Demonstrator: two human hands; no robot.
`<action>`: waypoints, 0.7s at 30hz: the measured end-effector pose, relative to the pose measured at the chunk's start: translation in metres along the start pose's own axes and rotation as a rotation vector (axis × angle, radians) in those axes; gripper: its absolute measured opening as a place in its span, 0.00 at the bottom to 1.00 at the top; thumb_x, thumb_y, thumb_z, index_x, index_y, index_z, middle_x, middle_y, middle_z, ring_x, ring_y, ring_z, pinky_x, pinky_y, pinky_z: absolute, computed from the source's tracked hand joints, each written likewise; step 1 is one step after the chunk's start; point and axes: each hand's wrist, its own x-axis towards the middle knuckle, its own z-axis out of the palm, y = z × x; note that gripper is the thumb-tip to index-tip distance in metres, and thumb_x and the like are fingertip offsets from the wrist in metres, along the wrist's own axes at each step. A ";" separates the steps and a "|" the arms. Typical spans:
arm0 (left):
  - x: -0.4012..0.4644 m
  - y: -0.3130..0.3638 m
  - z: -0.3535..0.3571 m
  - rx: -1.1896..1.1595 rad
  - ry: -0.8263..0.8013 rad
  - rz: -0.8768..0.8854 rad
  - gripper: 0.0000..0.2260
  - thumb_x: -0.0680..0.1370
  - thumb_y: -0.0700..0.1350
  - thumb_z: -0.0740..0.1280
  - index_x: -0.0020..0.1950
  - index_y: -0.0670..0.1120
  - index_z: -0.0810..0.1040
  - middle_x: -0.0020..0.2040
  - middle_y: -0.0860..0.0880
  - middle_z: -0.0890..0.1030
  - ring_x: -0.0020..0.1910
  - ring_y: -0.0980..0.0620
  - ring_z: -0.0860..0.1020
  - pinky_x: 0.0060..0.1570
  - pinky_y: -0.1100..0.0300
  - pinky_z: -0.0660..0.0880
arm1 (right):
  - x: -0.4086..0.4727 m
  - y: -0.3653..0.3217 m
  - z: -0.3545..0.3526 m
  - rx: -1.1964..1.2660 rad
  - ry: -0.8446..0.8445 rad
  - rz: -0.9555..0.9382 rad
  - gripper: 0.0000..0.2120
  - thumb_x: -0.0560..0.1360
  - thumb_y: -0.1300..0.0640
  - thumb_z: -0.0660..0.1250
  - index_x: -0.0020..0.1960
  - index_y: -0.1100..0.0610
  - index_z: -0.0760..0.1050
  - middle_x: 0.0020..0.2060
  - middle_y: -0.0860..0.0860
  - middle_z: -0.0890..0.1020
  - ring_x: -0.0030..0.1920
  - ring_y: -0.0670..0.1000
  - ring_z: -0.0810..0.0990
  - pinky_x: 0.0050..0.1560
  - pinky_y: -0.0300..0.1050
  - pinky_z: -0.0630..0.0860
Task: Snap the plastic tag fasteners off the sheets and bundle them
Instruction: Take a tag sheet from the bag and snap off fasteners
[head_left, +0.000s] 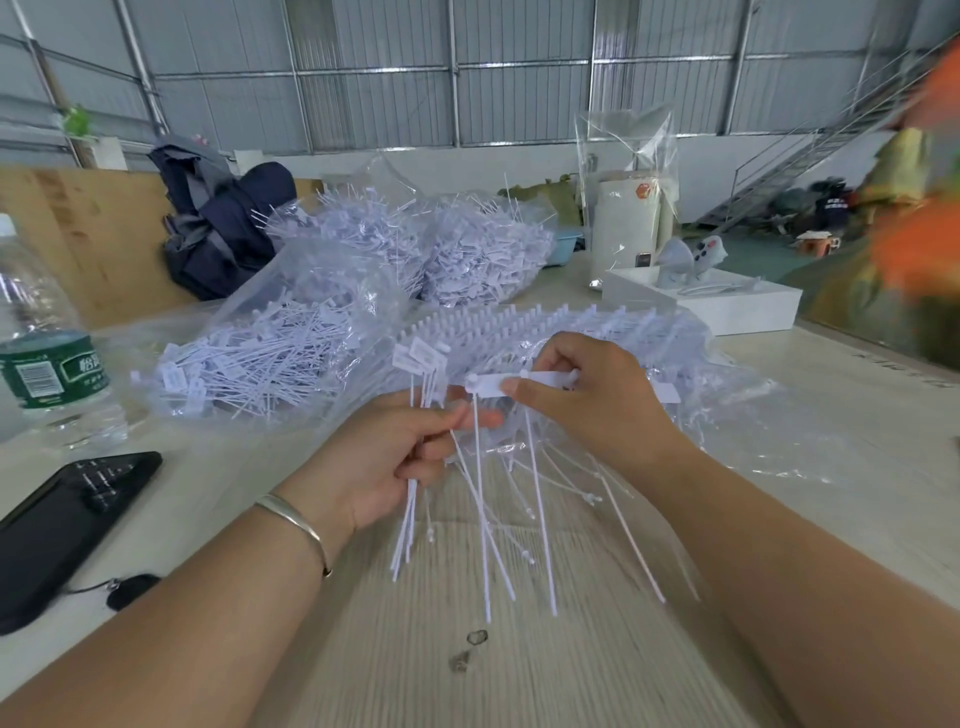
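My left hand (400, 457) grips a small bundle of loose white tag fasteners (415, 525), their flat heads sticking up above my fingers and their thin tails hanging toward the table. My right hand (587, 395) pinches the top strip of a sheet of fasteners (524, 382), whose tails fan down between my hands. My left thumb and forefinger also touch one tail of that sheet. More uncut sheets (519, 322) lie in clear plastic just behind my hands.
Clear bags stuffed with fasteners (291, 338) (467, 254) sit behind. At the left are a water bottle (47, 343) and a black phone (67, 519); at the far right stands a white box (727, 306). A dark backpack (218, 228) leans at the back.
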 end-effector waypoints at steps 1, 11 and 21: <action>0.001 0.000 -0.001 0.001 0.020 0.009 0.05 0.79 0.35 0.63 0.54 0.38 0.75 0.49 0.42 0.85 0.21 0.59 0.62 0.17 0.70 0.55 | -0.001 -0.001 -0.002 0.032 0.009 -0.014 0.12 0.70 0.49 0.74 0.38 0.55 0.74 0.31 0.46 0.74 0.30 0.42 0.69 0.33 0.37 0.67; 0.005 0.006 -0.009 -0.114 0.162 -0.018 0.15 0.80 0.49 0.64 0.37 0.42 0.77 0.37 0.45 0.84 0.27 0.55 0.75 0.22 0.67 0.70 | 0.001 -0.003 -0.005 -0.015 -0.004 -0.068 0.04 0.74 0.65 0.67 0.43 0.57 0.77 0.40 0.49 0.76 0.39 0.45 0.74 0.42 0.30 0.69; 0.004 0.003 -0.004 0.031 0.122 -0.033 0.12 0.79 0.51 0.65 0.43 0.44 0.74 0.26 0.53 0.62 0.20 0.59 0.57 0.16 0.69 0.52 | 0.001 -0.003 -0.006 -0.097 0.004 -0.086 0.05 0.71 0.60 0.72 0.42 0.51 0.78 0.36 0.46 0.78 0.40 0.45 0.76 0.45 0.39 0.73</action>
